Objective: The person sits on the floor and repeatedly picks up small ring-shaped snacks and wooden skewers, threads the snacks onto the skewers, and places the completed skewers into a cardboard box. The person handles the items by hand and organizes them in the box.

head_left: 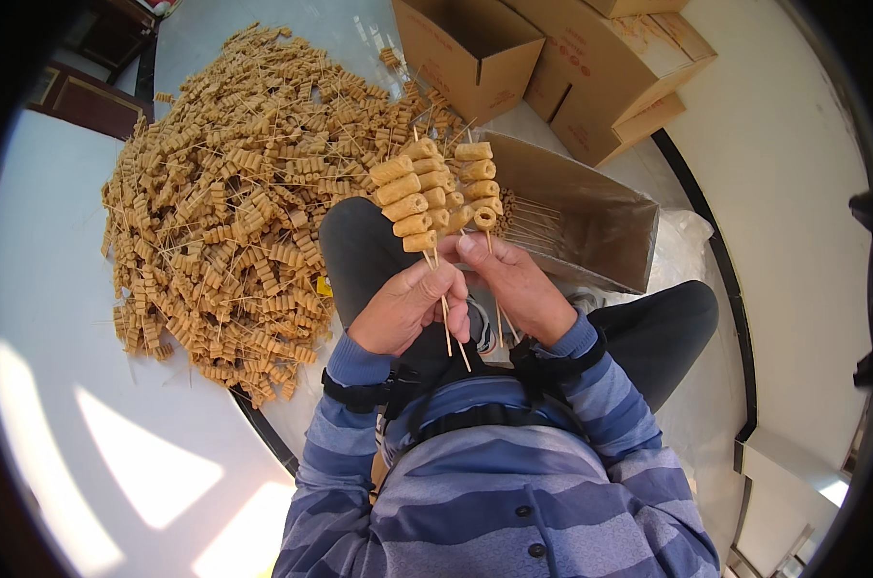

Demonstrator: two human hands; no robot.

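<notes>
Between my knees, my left hand (pixel 414 306) is closed around the sticks of several skewers (pixel 405 197) threaded with rolled tan pieces that look like fried tofu rolls. My right hand (pixel 521 289) pinches the sticks of another small bunch of skewers (pixel 479 171), just to the right of the first. Both bunches point up and away from me, their bare stick ends hanging below my hands. My fingertips nearly meet, and some sticks are hidden behind the fingers. Beyond my right hand, an open lined carton (pixel 590 207) holds more skewers with their sticks lying side by side.
A large heap of the same skewers (pixel 234 193) covers the floor at the left and far side. Open cardboard boxes (pixel 470 67) and more cartons (pixel 590 72) stand at the back right. Clear plastic sheeting (pixel 682 246) bunches beside the lined carton. My knees flank my hands.
</notes>
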